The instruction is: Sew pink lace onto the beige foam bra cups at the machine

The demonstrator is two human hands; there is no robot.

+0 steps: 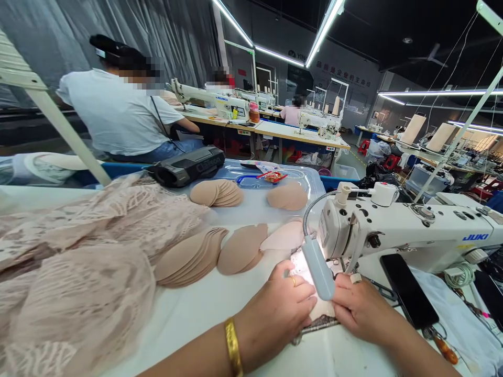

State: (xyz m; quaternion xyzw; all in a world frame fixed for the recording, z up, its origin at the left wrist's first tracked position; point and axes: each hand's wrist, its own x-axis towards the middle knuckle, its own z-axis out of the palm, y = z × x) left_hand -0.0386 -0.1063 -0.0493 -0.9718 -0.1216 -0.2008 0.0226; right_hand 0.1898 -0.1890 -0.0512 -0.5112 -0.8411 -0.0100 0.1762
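My left hand [281,303], with a gold bracelet and a ring, presses down on light lace fabric [301,264] at the needle area of a white sewing machine [408,225]. My right hand [359,306] lies just right of it, its curled fingers pinching the fabric's right edge. A grey lamp head [319,269] hangs between the hands and hides part of the fabric and the needle. Fanned beige pads [188,259] and a smaller beige stack [240,250] rest left of the machine, beside a paler piece [283,235].
Beige lace [82,293] is heaped at the left. A plastic lid [251,207] bears more pads and a black device [188,165]. A phone [408,290] lies at the right. People sit at machines beyond.
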